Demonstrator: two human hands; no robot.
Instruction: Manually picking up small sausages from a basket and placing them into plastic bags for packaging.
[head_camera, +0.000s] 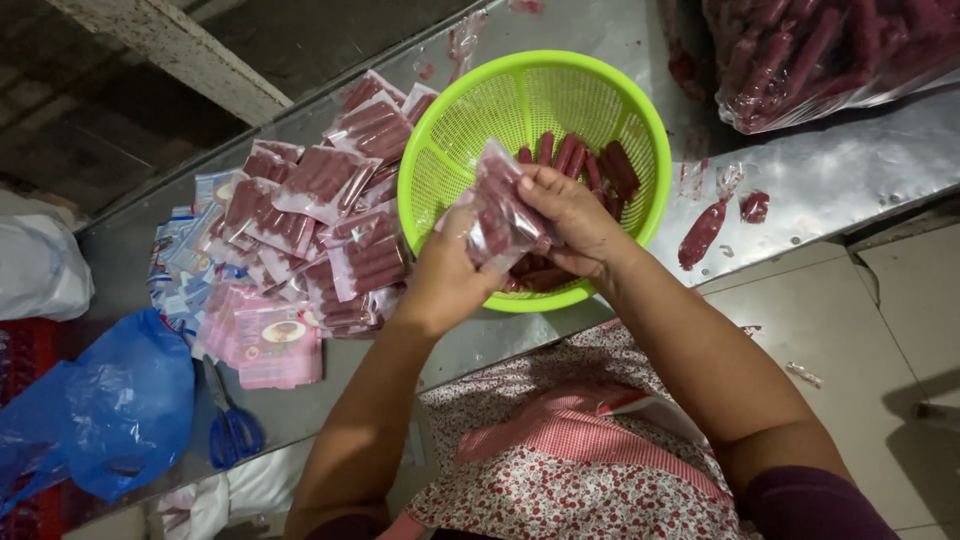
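A clear plastic pouch (500, 205) holding several dark red sausages is gripped between both hands over a lime green mesh basket (450, 140). My left hand (445, 280) grips the pouch's near side. From the right, my right hand (575, 215) has its fingers at the pouch's mouth. Loose red sausages (600, 165) lie in the basket behind my hands. The basket stands on a steel table (830, 170).
A pile of filled sausage pouches (330, 210) lies left of the basket, with pink printed packets (265, 345) and blue scissors (232, 425) nearer me. A blue plastic bag (110, 410) sits far left. A big clear bag of sausages (830, 55) is at top right. Stray sausage pieces (705, 232) lie right.
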